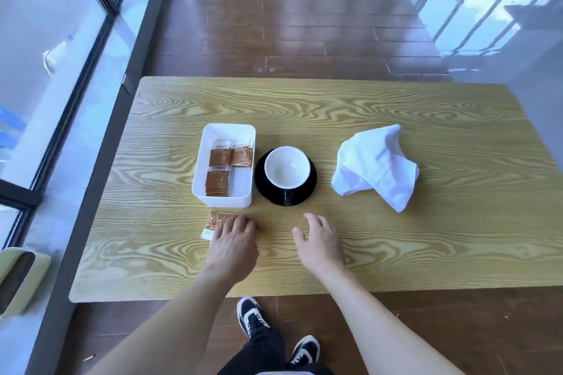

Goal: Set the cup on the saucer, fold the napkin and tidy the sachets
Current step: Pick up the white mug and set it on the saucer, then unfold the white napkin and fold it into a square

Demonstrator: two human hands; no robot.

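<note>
We are pressing our left hand [233,240] on loose sachets [217,220] on the desk [396,246]; our right hand [320,240] is hovering open, empty.

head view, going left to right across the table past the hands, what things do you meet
white tray with sachets → black saucer carrying the white cup → crumpled white napkin. The loose sachets under the left hand overlap the tray's span, so they are left out.
</note>
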